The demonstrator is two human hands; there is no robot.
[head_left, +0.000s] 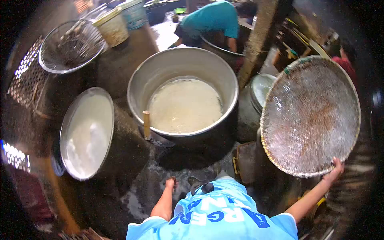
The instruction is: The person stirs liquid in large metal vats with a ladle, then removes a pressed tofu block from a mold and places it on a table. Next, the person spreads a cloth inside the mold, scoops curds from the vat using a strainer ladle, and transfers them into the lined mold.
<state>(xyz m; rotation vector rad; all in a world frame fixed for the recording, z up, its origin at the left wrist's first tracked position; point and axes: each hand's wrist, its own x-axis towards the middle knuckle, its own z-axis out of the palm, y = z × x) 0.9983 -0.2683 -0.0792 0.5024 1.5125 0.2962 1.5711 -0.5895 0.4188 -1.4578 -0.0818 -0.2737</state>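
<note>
My right hand [335, 171] grips the lower rim of a large round woven sieve [312, 116]. The sieve is raised on the right, with its wet, shiny mesh facing me and a brownish patch near its middle. My left hand [171, 183] hangs low in front of my light blue shirt, and its fingers are too small and hidden to make out. Ahead stands a big metal pot [138, 86] partly filled with pale, frothy liquid [186, 106]. To the left is a wide metal basin [111, 120] with white milky liquid and foam.
A wire-ribbed basket [72, 46] rests at the upper left near buckets [112, 30]. A wooden post [260, 40] rises behind the pot. Someone in a teal shirt [212, 18] bends over another pot [220, 48]. A short wooden stick [147, 124] stands beside the rim. The floor [136, 200] looks wet.
</note>
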